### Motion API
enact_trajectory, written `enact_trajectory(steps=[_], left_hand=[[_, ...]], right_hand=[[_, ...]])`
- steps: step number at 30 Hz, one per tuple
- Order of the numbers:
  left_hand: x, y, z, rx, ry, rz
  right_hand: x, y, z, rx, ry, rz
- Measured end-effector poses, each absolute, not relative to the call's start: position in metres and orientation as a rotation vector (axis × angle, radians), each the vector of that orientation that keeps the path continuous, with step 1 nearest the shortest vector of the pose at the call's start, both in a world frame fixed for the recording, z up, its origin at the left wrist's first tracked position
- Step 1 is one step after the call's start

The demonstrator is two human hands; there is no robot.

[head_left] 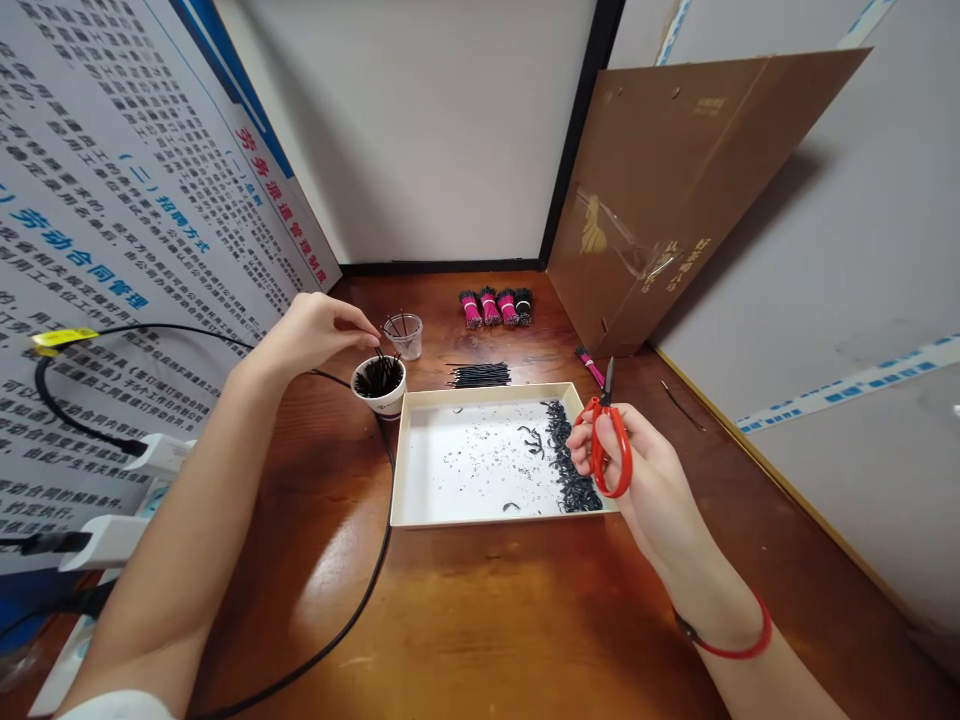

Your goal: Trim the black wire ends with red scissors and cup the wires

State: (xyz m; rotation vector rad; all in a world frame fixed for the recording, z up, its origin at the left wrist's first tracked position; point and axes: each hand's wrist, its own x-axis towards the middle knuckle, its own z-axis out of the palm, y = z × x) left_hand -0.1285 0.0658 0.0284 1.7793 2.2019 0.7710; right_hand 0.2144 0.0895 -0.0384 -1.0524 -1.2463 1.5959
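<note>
From my remote seat, the head camera looks down on a wooden table [465, 620]; the person's left hand [311, 335] hangs over a white cup [380, 403] packed with short black wires [379, 377], thumb and forefinger pinched narrow; the view is poor there, so I cannot be sure that the fingertips grip a wire. The right hand [637, 460] is closed around red-handled scissors [606, 450], blades pointing up, over the right corner of a white tray [480, 395]; a heap of black wire clippings [566, 460] lies along the tray's right side, with tiny specks [469, 465] scattered to the left; a clear plastic cup [405, 337] stands just beyond the white cup; farther on sit four upright wire bundles [491, 307], three pink and one black, with a row of loose black wires [480, 375] nearer the tray; a black cable [330, 630] runs across the table; a printed poster [127, 200] covers the left wall; a brown cardboard sheet [675, 180] leans in the right corner.
</note>
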Motion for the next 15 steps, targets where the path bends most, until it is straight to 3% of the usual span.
enact_trajectory(steps=[3, 6, 10, 15], left_hand=[[-0.113, 0.060, 0.031, 1.811, 2.217, 1.307], [-0.070, 0.053, 0.023, 1.593, 1.838, 2.067], [-0.005, 0.041, -0.001, 1.289, 1.621, 1.835], [0.021, 0.035, -0.027, 1.042, 1.436, 1.391]], right_hand=[[0.209, 0.089, -0.039, -1.059, -1.253, 1.577], [0.199, 0.084, -0.033, -1.067, -1.266, 1.625], [0.186, 0.082, -0.024, -1.007, -1.206, 1.726], [0.184, 0.091, -0.030, -1.025, -1.155, 1.511]])
